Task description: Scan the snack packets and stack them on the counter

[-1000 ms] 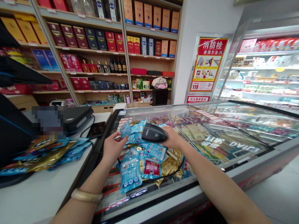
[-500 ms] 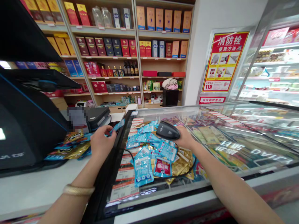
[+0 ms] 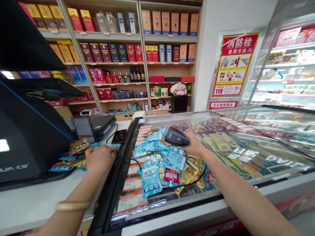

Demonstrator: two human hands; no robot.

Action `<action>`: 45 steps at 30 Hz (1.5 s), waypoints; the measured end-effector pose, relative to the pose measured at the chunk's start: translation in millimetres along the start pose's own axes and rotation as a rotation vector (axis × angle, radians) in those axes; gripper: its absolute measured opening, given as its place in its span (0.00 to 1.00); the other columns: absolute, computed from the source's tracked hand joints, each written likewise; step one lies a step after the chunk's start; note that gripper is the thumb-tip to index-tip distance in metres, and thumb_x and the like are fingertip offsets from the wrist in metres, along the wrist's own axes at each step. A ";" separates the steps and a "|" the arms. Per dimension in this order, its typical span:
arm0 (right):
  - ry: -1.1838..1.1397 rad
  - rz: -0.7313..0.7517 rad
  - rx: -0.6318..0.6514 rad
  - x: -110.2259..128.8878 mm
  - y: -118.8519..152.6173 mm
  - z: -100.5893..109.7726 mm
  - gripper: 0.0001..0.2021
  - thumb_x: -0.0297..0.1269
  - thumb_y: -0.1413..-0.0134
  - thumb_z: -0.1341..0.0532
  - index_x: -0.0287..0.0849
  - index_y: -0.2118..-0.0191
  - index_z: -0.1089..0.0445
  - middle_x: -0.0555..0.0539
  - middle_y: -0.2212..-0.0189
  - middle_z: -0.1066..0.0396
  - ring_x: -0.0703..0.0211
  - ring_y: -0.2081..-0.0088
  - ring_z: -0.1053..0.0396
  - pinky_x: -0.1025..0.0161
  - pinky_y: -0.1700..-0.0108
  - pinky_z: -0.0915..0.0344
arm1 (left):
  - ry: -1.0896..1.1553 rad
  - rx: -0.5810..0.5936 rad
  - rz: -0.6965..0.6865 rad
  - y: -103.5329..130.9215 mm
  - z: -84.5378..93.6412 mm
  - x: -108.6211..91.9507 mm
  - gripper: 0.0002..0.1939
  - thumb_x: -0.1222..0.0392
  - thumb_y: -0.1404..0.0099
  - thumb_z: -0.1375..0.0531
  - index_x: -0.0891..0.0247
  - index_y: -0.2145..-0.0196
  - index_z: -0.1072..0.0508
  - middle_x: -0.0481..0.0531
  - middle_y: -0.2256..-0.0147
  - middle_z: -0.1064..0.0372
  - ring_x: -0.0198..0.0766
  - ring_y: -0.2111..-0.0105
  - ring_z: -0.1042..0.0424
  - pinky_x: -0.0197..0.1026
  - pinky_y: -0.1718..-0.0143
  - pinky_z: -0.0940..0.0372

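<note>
My right hand (image 3: 194,144) is wrapped round a black barcode scanner (image 3: 176,136), held above a heap of blue, gold and red snack packets (image 3: 150,178) on the glass freezer lid. Its dark cable (image 3: 133,159) curls over the glass around the packets. My left hand (image 3: 99,159), with a bracelet at the wrist, is over the white counter at the left. A blue snack packet (image 3: 115,147) sticks out past its fingers, which are closed on it but partly hidden. Right beside that hand lies another pile of packets (image 3: 73,159), blue and gold.
A black point-of-sale machine (image 3: 29,137) stands on the white counter (image 3: 44,200) at the left. Behind the packets is a dark flat device (image 3: 104,126), with a phone-like black object (image 3: 120,136) near it. Shelves (image 3: 110,62) of boxes and bottles line the back wall.
My left hand has moved left and down with the blue packet, from the freezer's edge to the pile on the counter. The right hand and scanner stay almost still.
</note>
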State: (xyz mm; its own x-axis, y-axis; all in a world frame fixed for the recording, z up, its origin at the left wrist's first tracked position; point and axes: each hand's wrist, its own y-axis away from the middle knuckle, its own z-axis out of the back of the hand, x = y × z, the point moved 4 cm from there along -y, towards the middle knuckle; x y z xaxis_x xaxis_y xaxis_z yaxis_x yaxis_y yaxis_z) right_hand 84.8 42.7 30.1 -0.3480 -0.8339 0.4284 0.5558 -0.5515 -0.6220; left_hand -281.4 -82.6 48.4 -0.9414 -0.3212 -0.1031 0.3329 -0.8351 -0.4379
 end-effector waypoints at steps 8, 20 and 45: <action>0.017 -0.029 -0.022 -2.3 -0.1 2.6 0.12 0.39 0.54 0.30 0.43 0.61 0.22 0.47 0.67 0.20 0.49 0.64 0.23 0.62 0.62 0.32 | -0.029 0.011 -0.053 -1.0 -0.4 5.7 0.18 0.61 0.44 0.45 0.55 0.60 0.19 0.59 0.51 0.25 0.62 0.50 0.30 0.63 0.50 0.38; 0.044 -0.022 -0.039 -2.9 -2.6 6.6 0.09 0.37 0.55 0.32 0.41 0.65 0.24 0.47 0.71 0.22 0.52 0.67 0.24 0.65 0.64 0.36 | 0.473 0.478 -0.366 57.0 -8.3 -85.9 0.31 0.40 0.54 0.32 0.58 0.55 0.22 0.58 0.52 0.26 0.52 0.51 0.28 0.51 0.46 0.35; 0.013 -0.041 -0.143 -10.0 -3.7 10.2 0.06 0.35 0.56 0.34 0.41 0.69 0.27 0.47 0.73 0.24 0.55 0.70 0.28 0.64 0.65 0.36 | 1.722 0.047 0.458 -13.7 -12.3 -108.4 0.17 0.63 0.57 0.32 0.61 0.68 0.32 0.47 0.66 0.27 0.39 0.66 0.25 0.47 0.64 0.25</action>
State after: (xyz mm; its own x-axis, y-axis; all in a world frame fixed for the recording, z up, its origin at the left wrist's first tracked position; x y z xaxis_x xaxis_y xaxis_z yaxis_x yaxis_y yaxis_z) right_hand 94.0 53.2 34.9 -0.3785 -0.8101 0.4477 0.4280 -0.5820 -0.6914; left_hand -184.5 -30.8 54.6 0.2395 0.2500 -0.9382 0.5314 -0.8425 -0.0888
